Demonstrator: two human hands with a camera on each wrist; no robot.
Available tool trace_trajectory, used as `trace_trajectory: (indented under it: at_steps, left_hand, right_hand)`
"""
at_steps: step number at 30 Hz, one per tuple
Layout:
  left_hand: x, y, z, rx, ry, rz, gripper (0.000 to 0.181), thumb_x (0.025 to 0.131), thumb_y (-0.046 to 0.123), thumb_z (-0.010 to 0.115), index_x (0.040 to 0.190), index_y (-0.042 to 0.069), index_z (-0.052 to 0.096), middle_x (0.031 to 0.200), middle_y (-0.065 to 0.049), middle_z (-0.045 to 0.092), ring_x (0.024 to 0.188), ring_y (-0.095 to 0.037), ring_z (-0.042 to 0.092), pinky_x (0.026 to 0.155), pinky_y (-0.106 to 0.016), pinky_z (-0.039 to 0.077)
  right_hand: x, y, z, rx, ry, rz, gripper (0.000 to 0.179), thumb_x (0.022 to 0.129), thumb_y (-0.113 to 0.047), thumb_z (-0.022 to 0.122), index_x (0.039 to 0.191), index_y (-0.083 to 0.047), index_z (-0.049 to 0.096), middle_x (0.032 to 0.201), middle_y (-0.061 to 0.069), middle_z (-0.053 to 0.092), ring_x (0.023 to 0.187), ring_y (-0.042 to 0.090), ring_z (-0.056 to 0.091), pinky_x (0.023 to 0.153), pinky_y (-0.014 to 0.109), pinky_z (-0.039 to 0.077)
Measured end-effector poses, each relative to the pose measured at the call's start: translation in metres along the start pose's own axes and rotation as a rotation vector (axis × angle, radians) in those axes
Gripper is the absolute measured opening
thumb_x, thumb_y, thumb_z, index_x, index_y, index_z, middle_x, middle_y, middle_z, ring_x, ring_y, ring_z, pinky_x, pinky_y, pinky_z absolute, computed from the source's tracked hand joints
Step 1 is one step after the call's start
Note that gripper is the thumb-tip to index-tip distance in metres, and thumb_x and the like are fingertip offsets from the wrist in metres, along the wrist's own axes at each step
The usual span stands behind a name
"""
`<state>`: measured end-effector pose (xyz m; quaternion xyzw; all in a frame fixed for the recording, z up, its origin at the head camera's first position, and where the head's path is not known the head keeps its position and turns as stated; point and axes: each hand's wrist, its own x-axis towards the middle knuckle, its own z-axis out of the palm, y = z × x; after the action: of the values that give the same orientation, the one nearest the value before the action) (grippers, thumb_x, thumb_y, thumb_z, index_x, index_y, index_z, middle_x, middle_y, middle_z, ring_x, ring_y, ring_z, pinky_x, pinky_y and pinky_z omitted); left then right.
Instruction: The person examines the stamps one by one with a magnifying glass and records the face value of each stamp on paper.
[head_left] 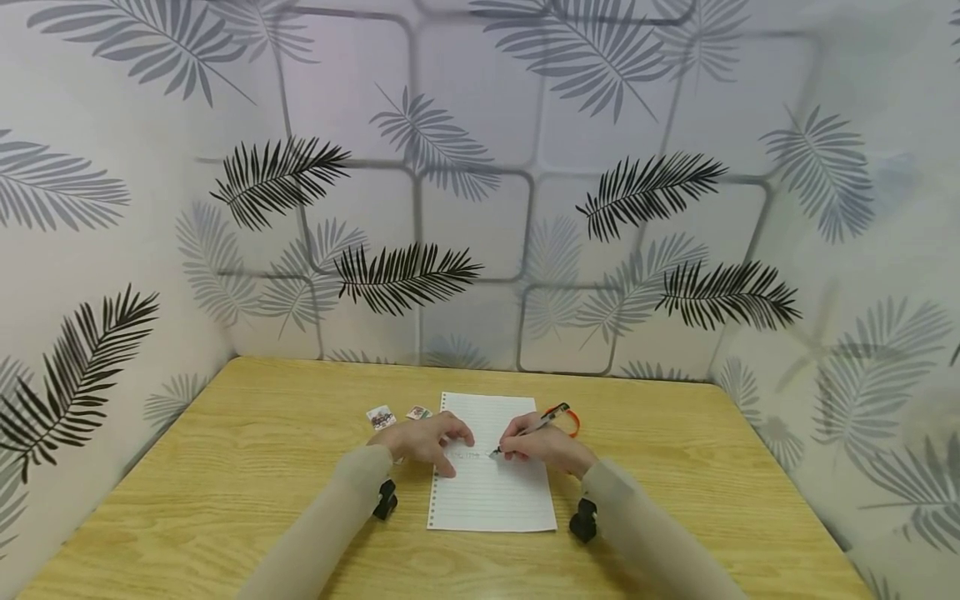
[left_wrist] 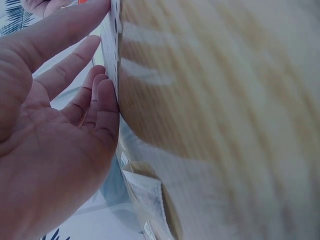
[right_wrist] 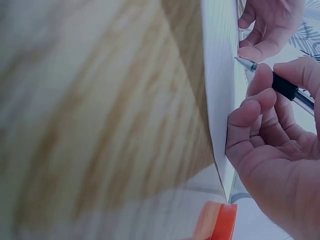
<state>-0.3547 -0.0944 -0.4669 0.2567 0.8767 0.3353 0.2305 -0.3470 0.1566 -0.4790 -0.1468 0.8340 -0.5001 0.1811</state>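
A lined sheet of paper [head_left: 491, 500] with holes down its left side lies on the table. My right hand [head_left: 551, 446] pinches a pen [head_left: 546, 417] with a clear barrel and black grip, its tip at the paper around the middle. Faint handwriting [head_left: 465, 455] runs along a line left of the tip. Over the sheet's left edge rests my left hand [head_left: 426, 440], fingers and thumb loosely spread, holding nothing. In the right wrist view the pen [right_wrist: 284, 87] sits between thumb and index finger, while the other fingers curl against the paper [right_wrist: 220, 75].
Small picture pieces like stamps [head_left: 381, 417] lie beyond my left hand; one piece [left_wrist: 145, 192] shows a jagged edge in the left wrist view. An orange ring-shaped thing [head_left: 575, 422] stands behind my right hand. Leaf-patterned walls [head_left: 472, 333] border the wooden table [head_left: 285, 417].
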Motion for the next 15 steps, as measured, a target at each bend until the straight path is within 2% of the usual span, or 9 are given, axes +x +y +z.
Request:
trace_trajectory:
  at_steps: [9,15]
  left_hand:
    - [-0.0017,0.0027,-0.0006,-0.002,-0.007,-0.002,0.045,0.078,0.005,0.081,0.117,0.020,0.064,0.130,-0.001,0.048,0.123,-0.025,0.045,0.106,-0.045,0.038]
    - [-0.0008,0.0027,-0.0004,-0.001,-0.005,0.006,0.044,0.078,0.005,0.081,0.117,0.019,0.064,0.127,-0.001,0.048,0.120,-0.023,0.046,0.105,-0.045,0.038]
  right_hand:
    - [0.0003,0.0014,-0.0006,-0.014,-0.021,0.000,0.011,0.091,-0.016,0.066,0.089,-0.005,0.068,0.077,-0.001,0.068,0.065,0.011,0.051,0.062,0.024,0.040]
    - [0.0003,0.0007,-0.0017,0.006,-0.005,0.013,0.011,0.092,-0.016,0.066,0.089,-0.005,0.068,0.077,-0.001,0.069,0.066,0.011,0.052,0.063,0.024,0.041]
